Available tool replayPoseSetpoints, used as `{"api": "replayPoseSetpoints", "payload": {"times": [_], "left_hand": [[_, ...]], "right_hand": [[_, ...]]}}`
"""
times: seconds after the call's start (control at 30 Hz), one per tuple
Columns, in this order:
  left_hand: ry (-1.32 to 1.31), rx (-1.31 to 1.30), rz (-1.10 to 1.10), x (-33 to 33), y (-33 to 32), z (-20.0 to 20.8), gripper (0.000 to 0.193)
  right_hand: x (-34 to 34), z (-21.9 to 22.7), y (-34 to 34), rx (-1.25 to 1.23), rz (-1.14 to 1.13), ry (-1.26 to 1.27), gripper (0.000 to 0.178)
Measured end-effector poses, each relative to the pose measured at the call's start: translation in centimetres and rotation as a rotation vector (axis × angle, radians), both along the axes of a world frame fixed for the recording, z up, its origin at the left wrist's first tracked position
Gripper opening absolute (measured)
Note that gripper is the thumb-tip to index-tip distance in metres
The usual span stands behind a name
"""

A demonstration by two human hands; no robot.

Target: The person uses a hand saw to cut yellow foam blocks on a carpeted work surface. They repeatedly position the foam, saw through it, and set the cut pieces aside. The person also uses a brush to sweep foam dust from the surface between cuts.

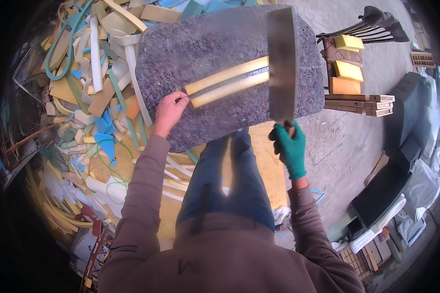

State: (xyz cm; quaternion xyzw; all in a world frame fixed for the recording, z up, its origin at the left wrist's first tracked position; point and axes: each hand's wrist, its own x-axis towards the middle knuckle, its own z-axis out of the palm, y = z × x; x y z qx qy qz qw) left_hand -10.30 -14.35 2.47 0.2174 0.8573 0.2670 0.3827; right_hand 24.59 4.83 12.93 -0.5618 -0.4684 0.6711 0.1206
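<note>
A thick grey felted pad (pixel 220 41) lies in front of me, with two long yellow foam strips (pixel 225 75) side by side on it. Between them a marked ruler strip (pixel 260 72) shows partly. My bare left hand (pixel 170 113) is closed in a pinch at the left ends of the strips; what its fingertips grip is too small to make out. In its green glove, my right hand (pixel 289 146) is wrapped round the handle of a large wide-bladed knife (pixel 282 63). The blade points away from me over the right part of the pad and hides the strips' right ends.
Mixed foam offcuts (pixel 115 83) heap up on the left. Right of the pad, yellow foam blocks (pixel 348 71) sit on a cardboard box (pixel 330 53), beside stacked wooden slats (pixel 359 105). Dark cushions (pixel 384 188) and plastic sheeting (pixel 423 188) line the far right of the concrete floor (pixel 349 146).
</note>
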Motion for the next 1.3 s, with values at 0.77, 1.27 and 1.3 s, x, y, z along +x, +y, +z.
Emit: {"api": "replayPoseSetpoints", "payload": {"times": [0.77,1.27,1.3], "left_hand": [[0.089,0.061,0.006,0.8,-0.1,0.7,0.033],[0.057,0.035,-0.001,0.9,0.2,1.7,0.035],[0.062,0.039,-0.006,0.8,0.2,1.7,0.035]], "right_hand": [[-4.2,-5.9,-8.0,0.282,0.304,-0.119,0.050],[-6.3,-6.2,-9.6,0.271,0.337,-0.114,0.050],[-6.3,-6.4,-9.8,0.288,0.336,-0.115,0.050]]}}
